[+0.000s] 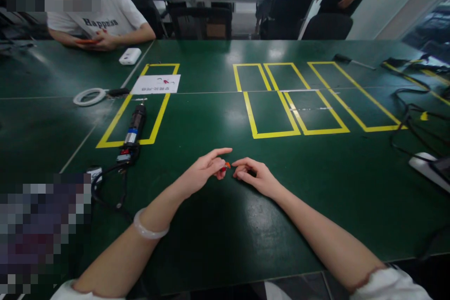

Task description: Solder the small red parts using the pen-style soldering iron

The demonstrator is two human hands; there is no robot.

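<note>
Both my hands meet over the green table (218,225) near its middle. My left hand (206,171) has its index finger stretched forward while the thumb and other fingers pinch a tiny orange-red part (227,165). My right hand (253,173) is curled, its fingertips touching the same small part from the right. A pale bangle (149,229) circles my left wrist. What the part is stays too small to tell.
A black and silver powered tool (135,126) with a cable lies in a yellow-taped box at left, by a white card (156,84), tape ring (87,96) and white case (130,56). Yellow boxes (291,103) lie ahead; cables (411,117) right. A seated person (98,18) is opposite.
</note>
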